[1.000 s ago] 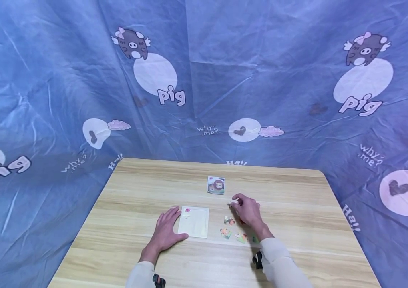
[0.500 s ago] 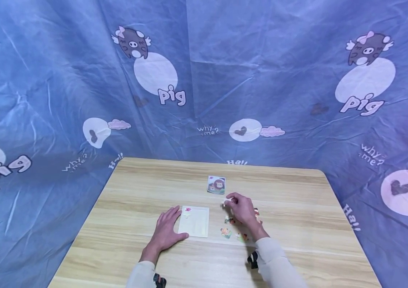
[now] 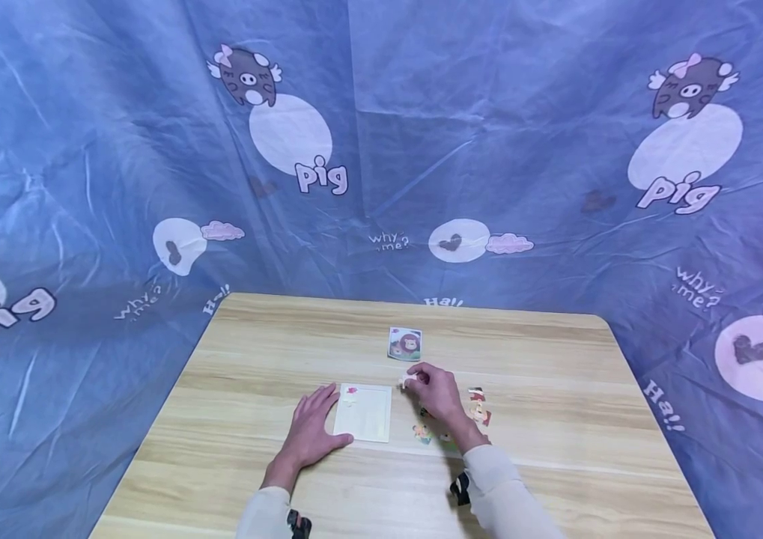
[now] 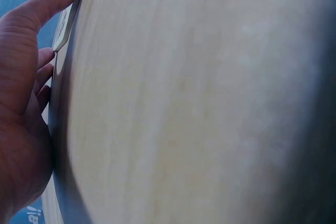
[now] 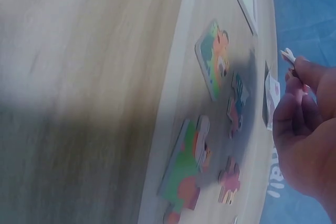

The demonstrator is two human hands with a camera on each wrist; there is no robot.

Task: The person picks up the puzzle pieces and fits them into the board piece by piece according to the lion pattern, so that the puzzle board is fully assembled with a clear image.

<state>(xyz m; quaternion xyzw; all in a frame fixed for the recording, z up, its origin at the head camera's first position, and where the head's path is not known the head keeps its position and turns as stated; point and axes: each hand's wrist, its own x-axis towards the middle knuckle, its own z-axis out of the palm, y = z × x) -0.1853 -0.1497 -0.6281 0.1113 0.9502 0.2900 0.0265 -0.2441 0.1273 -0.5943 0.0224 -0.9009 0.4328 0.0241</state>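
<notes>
A square white puzzle tray (image 3: 369, 421) lies on the table, with a pale puzzle piece (image 3: 351, 395) bearing a pink print in its upper left corner. My left hand (image 3: 309, 430) rests spread along the tray's left side, the thumb at its lower left corner; in the left wrist view the thumb touches the tray edge (image 4: 65, 24). Just right of the tray, above the tabletop, my right hand (image 3: 440, 395) pinches a small whitish puzzle piece (image 3: 406, 380) between thumb and fingers. The right wrist view shows this piece edge-on, its print hidden.
Several loose puzzle pieces lie under and beside my right forearm, among them an orange and green piece (image 5: 212, 59) and a green one (image 5: 181, 166). A lion picture card (image 3: 405, 343) lies behind the tray. Blue printed cloth (image 3: 388, 150) hangs around the table's far side.
My right hand has moved left toward the tray, carrying the pinched puzzle piece. Loose pieces at the right have come into sight behind it. My left hand has stayed on the tray's edge.
</notes>
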